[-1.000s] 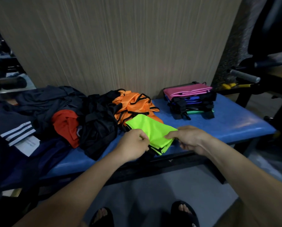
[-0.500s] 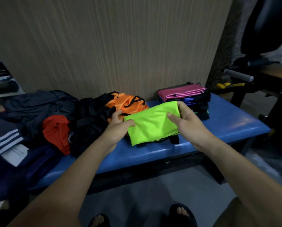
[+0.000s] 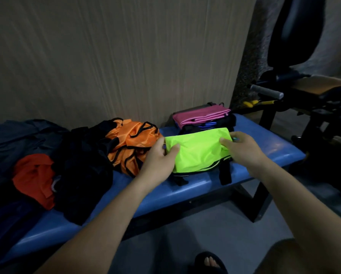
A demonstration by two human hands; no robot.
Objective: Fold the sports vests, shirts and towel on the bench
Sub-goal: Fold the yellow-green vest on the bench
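Since the earlier frames, the green vest (image 3: 197, 149) has travelled from the front edge of the bench (image 3: 264, 147) up and toward the stack (image 3: 203, 120) at the wall end, and both hands have moved with it.

**Current state.** The green vest is a folded rectangle held just in front of the stack, its far edge overlapping the stack's near side. Whether it already rests on the stack cannot be told. The left hand (image 3: 159, 161) pinches the vest's left end, thumb on top and fingers beneath. The right hand (image 3: 242, 149) grips the right end, fingers curled round the edge. Black straps hang below the vest toward the bench.

**Step in hand.** Judged from the layout: placing one folded vest on the stack.

**Next move.** Requires lifting the vest clear of the stack's top, aligning its edges with the pink item (image 3: 201, 115), then lowering it flat before letting go. The hanging straps may need tucking.

**Count, relative to the stack.**
- Stack: one; pink layer on top, blue and black beneath; layer count unclear.
- Orange vests (image 3: 132, 143): one heap, just left of the stack; number unclear.
- Black garment (image 3: 82, 169): one heap, further left.
- Red garment (image 3: 35, 178): one, beyond the black.
- Dark garments (image 3: 17, 135): a pile at the far end; number unclear.
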